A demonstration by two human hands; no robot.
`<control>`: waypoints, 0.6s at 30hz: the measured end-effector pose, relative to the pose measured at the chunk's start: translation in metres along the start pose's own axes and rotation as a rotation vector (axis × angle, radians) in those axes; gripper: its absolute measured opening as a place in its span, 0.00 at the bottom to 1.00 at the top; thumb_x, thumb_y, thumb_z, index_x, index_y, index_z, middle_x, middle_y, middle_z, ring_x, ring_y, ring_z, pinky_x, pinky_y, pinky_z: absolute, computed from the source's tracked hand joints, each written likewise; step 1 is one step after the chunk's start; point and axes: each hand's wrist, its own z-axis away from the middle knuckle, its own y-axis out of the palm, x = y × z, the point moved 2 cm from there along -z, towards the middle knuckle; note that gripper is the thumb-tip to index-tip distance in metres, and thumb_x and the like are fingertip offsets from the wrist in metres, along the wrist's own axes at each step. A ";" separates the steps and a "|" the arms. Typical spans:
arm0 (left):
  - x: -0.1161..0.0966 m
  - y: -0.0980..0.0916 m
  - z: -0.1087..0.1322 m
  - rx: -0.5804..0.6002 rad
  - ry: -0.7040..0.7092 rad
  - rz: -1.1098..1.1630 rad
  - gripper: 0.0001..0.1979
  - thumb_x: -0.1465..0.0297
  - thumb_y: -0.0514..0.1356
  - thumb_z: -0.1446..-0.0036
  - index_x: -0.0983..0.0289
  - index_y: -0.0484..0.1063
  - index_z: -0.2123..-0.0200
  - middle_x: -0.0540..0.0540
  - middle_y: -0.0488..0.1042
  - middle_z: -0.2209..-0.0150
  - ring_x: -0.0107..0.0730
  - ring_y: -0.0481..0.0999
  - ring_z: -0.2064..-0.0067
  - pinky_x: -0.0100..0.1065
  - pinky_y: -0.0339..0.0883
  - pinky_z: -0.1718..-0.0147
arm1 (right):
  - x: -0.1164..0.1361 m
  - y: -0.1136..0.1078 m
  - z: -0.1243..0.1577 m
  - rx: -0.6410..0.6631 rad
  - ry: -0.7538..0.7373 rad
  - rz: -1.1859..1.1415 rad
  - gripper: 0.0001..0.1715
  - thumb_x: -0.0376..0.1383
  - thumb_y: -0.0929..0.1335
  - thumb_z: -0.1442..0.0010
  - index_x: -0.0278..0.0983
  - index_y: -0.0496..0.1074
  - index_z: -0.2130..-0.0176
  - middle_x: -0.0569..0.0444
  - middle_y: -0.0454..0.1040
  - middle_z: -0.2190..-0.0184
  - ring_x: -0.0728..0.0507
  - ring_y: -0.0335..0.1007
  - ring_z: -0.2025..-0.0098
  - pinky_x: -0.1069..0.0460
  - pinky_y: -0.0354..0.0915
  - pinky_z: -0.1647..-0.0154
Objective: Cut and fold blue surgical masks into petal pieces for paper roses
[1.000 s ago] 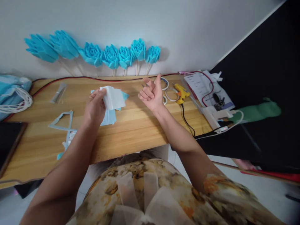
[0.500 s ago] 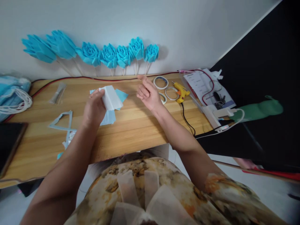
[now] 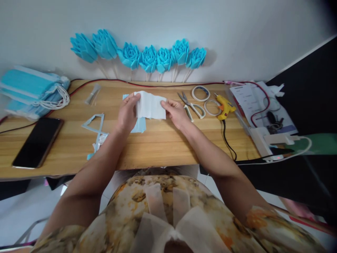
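A white sheet of thin fabric [image 3: 151,105], looking like mask material, is stretched between my two hands above the table. My left hand [image 3: 127,111] pinches its left edge, thumb on top. At the opposite edge, my right hand [image 3: 176,111] grips the sheet between thumb and fingers. Light blue fabric pieces [image 3: 139,125] lie on the table beneath it, partly covered by the sheet and my left hand. Just beyond my right hand are scissors [image 3: 193,105] with white handles, lying with blades parted.
Several blue fabric flowers [image 3: 149,59] on sticks lean against the wall. Tape rolls [image 3: 200,93] and a yellow glue gun [image 3: 225,107] lie right, near a power strip [image 3: 259,143]. Leftward are blue masks [image 3: 25,88], a phone [image 3: 38,142] and blue offcuts [image 3: 98,130].
My right hand has come down to the sheet and taken its right edge. The white sheet is now spread out flat between both hands. The view has turned left.
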 end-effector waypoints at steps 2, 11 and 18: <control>0.000 -0.003 0.000 -0.075 0.102 -0.128 0.22 0.54 0.70 0.42 0.62 0.67 0.75 0.47 0.65 0.78 0.26 0.70 0.74 0.28 0.61 0.75 | 0.003 -0.004 -0.001 -0.113 -0.115 0.068 0.35 0.62 0.76 0.47 0.39 0.62 0.77 0.61 0.61 0.80 0.51 0.58 0.76 0.53 0.58 0.74; -0.002 -0.009 -0.005 -0.247 0.339 -0.500 0.17 0.63 0.69 0.38 0.63 0.70 0.75 0.45 0.61 0.78 0.23 0.57 0.76 0.32 0.47 0.75 | 0.008 -0.009 0.002 -0.321 -0.402 0.481 0.33 0.62 0.65 0.34 0.40 0.56 0.74 0.60 0.53 0.76 0.50 0.50 0.73 0.51 0.51 0.70; -0.009 -0.010 -0.005 -0.233 0.393 -0.538 0.18 0.59 0.68 0.38 0.62 0.70 0.74 0.46 0.62 0.78 0.25 0.57 0.76 0.32 0.50 0.75 | 0.014 -0.010 -0.001 -0.322 -0.425 0.522 0.34 0.64 0.64 0.34 0.40 0.57 0.74 0.60 0.51 0.76 0.50 0.50 0.72 0.51 0.52 0.69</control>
